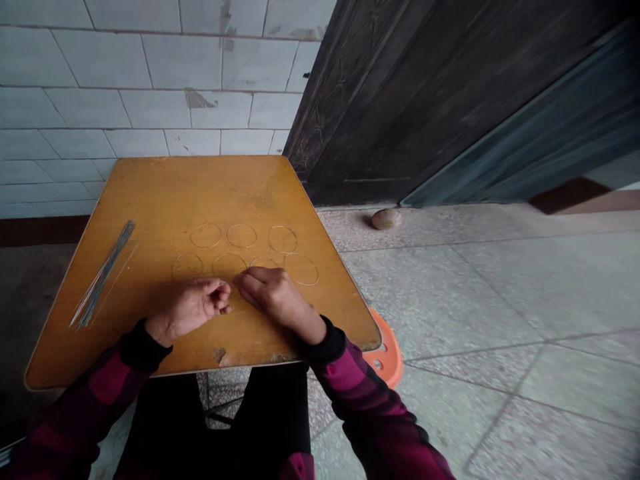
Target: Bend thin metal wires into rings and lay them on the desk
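My left hand [203,307] is just above the table near its front edge, palm partly up and fingers curled. A thin wire [205,304] shows as a fine curve against its palm and fingers. Close by on the right, my right hand [274,293] is closed in a pinch, its fingertips pointing at the left hand's fingers. What lies between those fingertips is too small to make out. Beyond the hands, several thin wire rings [283,239] lie flat in two rows; the right hand partly covers the nearer row.
A bundle of straight wires [105,273] lies on the left of the wooden table [200,187], with a loose wire beside it. An orange stool [393,347] stands under the right edge. A tiled wall and dark door [400,100] are behind; a roundish stone [386,219] sits on the floor.
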